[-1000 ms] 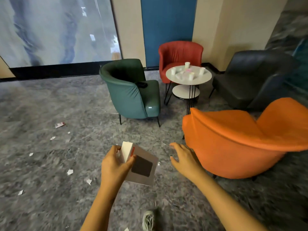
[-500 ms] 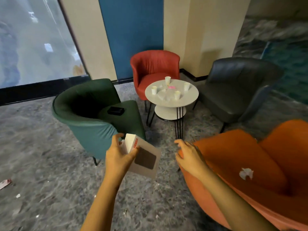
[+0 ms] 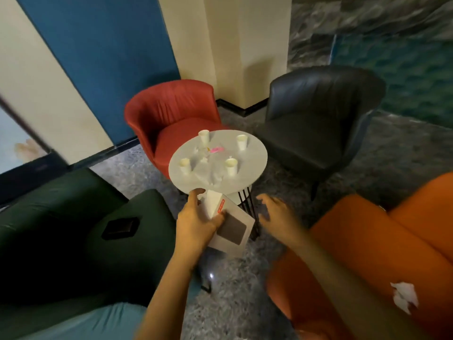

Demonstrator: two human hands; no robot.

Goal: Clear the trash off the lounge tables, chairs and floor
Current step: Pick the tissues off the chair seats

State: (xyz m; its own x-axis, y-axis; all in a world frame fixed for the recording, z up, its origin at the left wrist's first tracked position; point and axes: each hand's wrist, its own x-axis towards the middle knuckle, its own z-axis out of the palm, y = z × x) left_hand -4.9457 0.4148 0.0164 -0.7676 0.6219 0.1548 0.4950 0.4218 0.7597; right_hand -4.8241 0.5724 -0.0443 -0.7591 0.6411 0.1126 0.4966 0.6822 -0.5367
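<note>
My left hand (image 3: pixel 196 223) grips a small white box with a red stripe and a flat grey card with a dark square (image 3: pixel 231 233), held just in front of the round white table (image 3: pixel 255 158). My right hand (image 3: pixel 278 215) hovers open to the right of the card, holding nothing. Several white paper cups (image 3: pixel 231 166) stand on the table, with a pink wrapper (image 3: pixel 217 150) and crumpled clear plastic (image 3: pixel 217 176) between them. A crumpled white tissue (image 3: pixel 404 296) lies on the orange chair's seat at lower right.
Four armchairs ring the table: dark green (image 3: pixel 61 229) at left with a black flat object (image 3: pixel 121 228) on its seat, red (image 3: pixel 171 123) behind, black (image 3: pixel 318 123) at back right, orange (image 3: pixel 392 241) at right. The grey marbled floor (image 3: pixel 232 303) runs between them.
I have walked in between the green and orange chairs, so the table is now close. Both hands keep their pose; the left still holds the box and card.
</note>
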